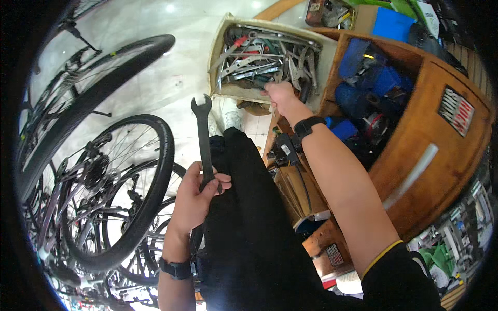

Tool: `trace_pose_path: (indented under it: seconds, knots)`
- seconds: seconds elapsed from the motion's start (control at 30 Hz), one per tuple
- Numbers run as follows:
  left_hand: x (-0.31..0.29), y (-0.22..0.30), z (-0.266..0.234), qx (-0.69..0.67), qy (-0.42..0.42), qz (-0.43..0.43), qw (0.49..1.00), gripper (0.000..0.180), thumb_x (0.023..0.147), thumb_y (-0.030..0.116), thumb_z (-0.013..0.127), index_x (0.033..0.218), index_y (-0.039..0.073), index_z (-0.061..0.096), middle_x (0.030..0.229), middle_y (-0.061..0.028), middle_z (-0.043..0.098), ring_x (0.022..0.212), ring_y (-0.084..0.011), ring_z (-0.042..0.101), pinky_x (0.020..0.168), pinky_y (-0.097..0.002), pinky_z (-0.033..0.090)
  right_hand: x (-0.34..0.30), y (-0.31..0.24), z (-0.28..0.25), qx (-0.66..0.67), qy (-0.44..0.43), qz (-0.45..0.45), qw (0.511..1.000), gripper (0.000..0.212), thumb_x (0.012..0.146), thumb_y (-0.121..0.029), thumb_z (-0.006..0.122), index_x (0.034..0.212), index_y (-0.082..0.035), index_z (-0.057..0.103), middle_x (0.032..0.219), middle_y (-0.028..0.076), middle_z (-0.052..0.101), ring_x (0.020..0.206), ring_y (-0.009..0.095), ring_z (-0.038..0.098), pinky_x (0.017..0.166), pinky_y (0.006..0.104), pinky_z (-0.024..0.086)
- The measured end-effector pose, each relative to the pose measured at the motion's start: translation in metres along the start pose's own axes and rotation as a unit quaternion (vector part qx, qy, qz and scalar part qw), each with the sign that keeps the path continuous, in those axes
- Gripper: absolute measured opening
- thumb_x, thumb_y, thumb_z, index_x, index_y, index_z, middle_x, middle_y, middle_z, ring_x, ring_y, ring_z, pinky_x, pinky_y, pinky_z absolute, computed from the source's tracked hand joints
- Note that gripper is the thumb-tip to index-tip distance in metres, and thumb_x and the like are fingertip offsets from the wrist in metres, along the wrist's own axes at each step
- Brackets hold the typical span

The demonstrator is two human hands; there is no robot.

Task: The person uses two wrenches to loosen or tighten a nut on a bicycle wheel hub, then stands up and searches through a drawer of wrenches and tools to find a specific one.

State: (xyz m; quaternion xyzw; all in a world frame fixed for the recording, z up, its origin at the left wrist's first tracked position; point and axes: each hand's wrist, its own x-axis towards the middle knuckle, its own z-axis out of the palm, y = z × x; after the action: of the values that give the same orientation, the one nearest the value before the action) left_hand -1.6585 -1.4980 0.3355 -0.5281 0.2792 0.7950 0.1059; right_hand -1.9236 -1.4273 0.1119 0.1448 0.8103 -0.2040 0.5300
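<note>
My left hand [196, 199] is closed around the lower end of a long black open-end wrench [204, 137], its open jaw pointing up and away from me. A pale drawer [213, 78] full of hand tools stands ahead. At its near right side is my right hand [281, 96], fingers curled by the near wall; what they grip, if anything, is hidden. Close to those fingers lie a dark green handle [259, 82] and several metal pliers [299, 70]. Further back in the drawer are spanners [246, 63] and a red-handled tool [239, 41].
Bicycles with black tyres [165, 155] crowd the left side. A wooden cabinet [423, 129] on the right has an open compartment of blue items [363, 96]. Below my right arm sit a cardboard box [294, 192] and a black cable [302, 181]. White shoes [231, 114] show before the drawer.
</note>
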Motion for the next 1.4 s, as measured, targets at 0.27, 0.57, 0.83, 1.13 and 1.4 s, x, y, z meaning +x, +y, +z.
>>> trace_pose_path:
  seconds: [0.27, 0.57, 0.83, 1.13, 1.4]
  knots:
    - [0.081, -0.042, -0.012, -0.032, -0.046, -0.035, 0.998, 0.019, 0.094, -0.003, 0.045, 0.112, 0.001, 0.042, 0.101, -0.0158, 0.065, 0.090, -0.0213, 0.065, 0.078, -0.0304, 0.052, 0.100, 0.030, 0.036, 0.179, 0.000, -0.004, 0.984, 0.009, 0.086, -0.009, 0.058, 0.094, -0.004, 0.061, 0.088, 0.008, 0.062, 0.064, 0.013, 0.047, 0.049, 0.0293, 0.036]
    - [0.095, -0.035, -0.017, -0.048, -0.029, -0.034, 0.998, 0.015, 0.094, -0.004, 0.045, 0.109, 0.000, 0.044, 0.100, -0.0134, 0.065, 0.087, -0.0175, 0.064, 0.075, -0.0270, 0.050, 0.165, 0.022, 0.033, -0.156, 0.087, -0.152, 0.972, 0.026, 0.087, -0.022, 0.062, 0.105, -0.005, 0.059, 0.098, 0.009, 0.064, 0.077, 0.026, 0.059, 0.074, 0.0319, 0.049]
    - [0.092, -0.037, -0.026, -0.028, -0.017, -0.029, 0.999, 0.015, 0.094, -0.004, 0.045, 0.109, 0.001, 0.043, 0.101, -0.0145, 0.065, 0.089, -0.0173, 0.064, 0.076, -0.0268, 0.049, 0.186, 0.033, 0.049, -0.595, 0.033, -0.158, 0.787, 0.040, 0.079, -0.019, 0.068, 0.116, -0.007, 0.058, 0.110, 0.015, 0.066, 0.102, 0.031, 0.064, 0.084, 0.0386, 0.052]
    - [0.097, -0.041, -0.029, -0.026, 0.013, -0.049, 0.998, 0.016, 0.094, -0.005, 0.043, 0.109, 0.001, 0.043, 0.103, -0.0160, 0.064, 0.091, -0.0185, 0.064, 0.078, -0.0281, 0.050, 0.236, 0.049, 0.047, -0.384, 0.081, -0.096, 0.915, 0.046, 0.082, -0.018, 0.067, 0.125, -0.013, 0.051, 0.115, 0.015, 0.062, 0.108, 0.034, 0.060, 0.091, 0.0387, 0.049]
    - [0.098, -0.039, -0.029, -0.030, -0.003, -0.032, 0.999, 0.016, 0.094, -0.006, 0.042, 0.109, 0.000, 0.043, 0.105, -0.0164, 0.064, 0.091, -0.0189, 0.064, 0.079, -0.0281, 0.050, 0.232, 0.052, 0.036, 0.013, 0.164, -0.087, 0.983, 0.027, 0.083, -0.023, 0.061, 0.090, 0.003, 0.058, 0.074, 0.013, 0.062, 0.059, 0.023, 0.052, 0.054, 0.0398, 0.042]
